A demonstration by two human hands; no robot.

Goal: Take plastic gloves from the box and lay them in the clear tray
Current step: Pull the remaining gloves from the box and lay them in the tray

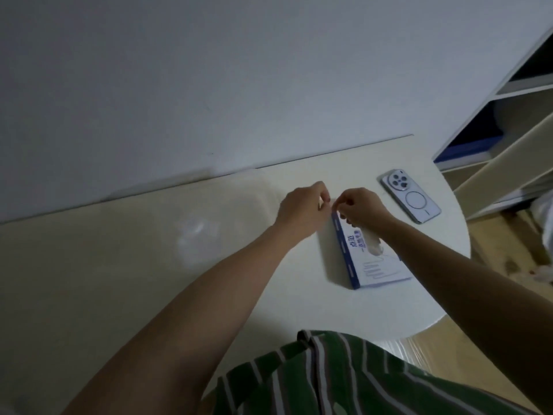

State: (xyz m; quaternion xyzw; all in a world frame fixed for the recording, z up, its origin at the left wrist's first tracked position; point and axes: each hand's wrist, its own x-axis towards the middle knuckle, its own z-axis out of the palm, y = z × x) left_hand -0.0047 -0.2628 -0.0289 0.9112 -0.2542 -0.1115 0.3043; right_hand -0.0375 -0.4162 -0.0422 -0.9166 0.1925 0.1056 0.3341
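Pinch grip by left hand and right hand on a barely visible film over the box.

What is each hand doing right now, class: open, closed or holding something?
Left hand: pinches what looks like a clear glove.
Right hand: pinches the same glove, above the box.

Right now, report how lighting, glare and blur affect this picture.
Head view: dim, bluish light; the clear tray shows only as a faint outline with one soft glare patch. Head view again: left hand and right hand blur at the box's far end, so what they grip, if anything, is unreadable.
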